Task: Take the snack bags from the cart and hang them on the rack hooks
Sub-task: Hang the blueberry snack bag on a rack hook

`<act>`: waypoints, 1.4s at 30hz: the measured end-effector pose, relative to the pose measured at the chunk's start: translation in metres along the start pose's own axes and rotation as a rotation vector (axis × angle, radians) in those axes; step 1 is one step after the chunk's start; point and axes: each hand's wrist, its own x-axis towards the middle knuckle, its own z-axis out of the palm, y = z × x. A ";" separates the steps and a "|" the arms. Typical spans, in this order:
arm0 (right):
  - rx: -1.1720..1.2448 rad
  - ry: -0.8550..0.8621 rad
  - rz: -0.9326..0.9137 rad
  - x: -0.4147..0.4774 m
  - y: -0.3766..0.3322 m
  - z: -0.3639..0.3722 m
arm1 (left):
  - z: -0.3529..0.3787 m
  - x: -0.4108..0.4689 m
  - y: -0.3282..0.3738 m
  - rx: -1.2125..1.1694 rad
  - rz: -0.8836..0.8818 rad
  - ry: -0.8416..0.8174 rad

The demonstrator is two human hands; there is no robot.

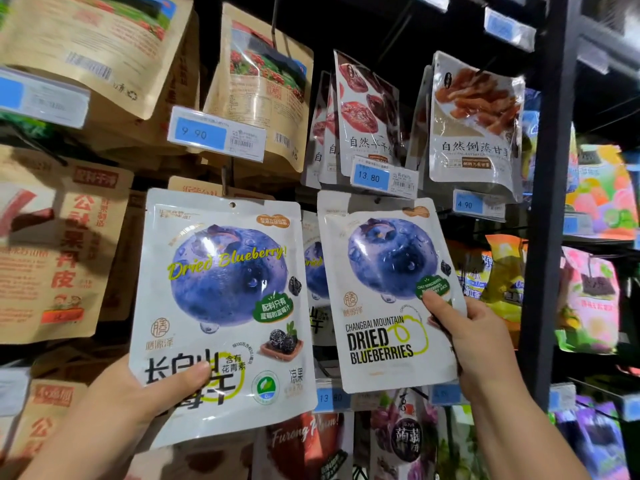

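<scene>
The person's left hand (138, 393) grips the lower left corner of a glossy white dried-blueberry pouch with Chinese lettering (225, 292), with the thumb pressed across its front and the fingers hidden behind. The pouch is held up against the rack, tilted slightly. Its round hang hole sits just below a thin dark metal hook (225, 183) and does not appear to be threaded onto it. The right hand (474, 337) pinches the lower right edge of a second white pouch printed "DRIED BLUEBERRIES" in English (384, 271), thumb on the front. This pouch is raised beside the first, and whether its top is on a hook cannot be told. Between the two, another blueberry pouch (313, 271) hangs further back on the rack. Above are brown kraft-paper bags with red fruit pictures (263, 84), clear-fronted bags of dark red dried fruit (367, 112) and a bag of orange dried strips (474, 119). Blue price tags read 9.90 (216, 136), 13.80 (382, 178) and 4.90 (478, 204). A black upright rack post (550, 202) stands to the right.
</scene>
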 end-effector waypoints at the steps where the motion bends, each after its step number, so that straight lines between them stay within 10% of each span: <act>1: -0.002 -0.004 0.005 0.000 -0.001 -0.001 | 0.002 -0.003 0.003 -0.017 -0.009 -0.007; 21: -0.471 -0.047 0.118 0.028 0.039 0.036 | 0.070 0.000 0.063 -0.380 0.017 -0.121; 24: -0.571 0.122 -0.112 0.016 0.033 0.040 | 0.083 0.011 0.062 -0.392 0.029 -0.159; 31: 0.057 -0.365 0.020 -0.015 0.013 0.050 | 0.113 0.022 0.063 -0.428 0.014 -0.181; 42: 0.015 -0.274 -0.193 -0.039 0.021 0.025 | 0.135 0.026 0.057 -0.346 0.010 -0.325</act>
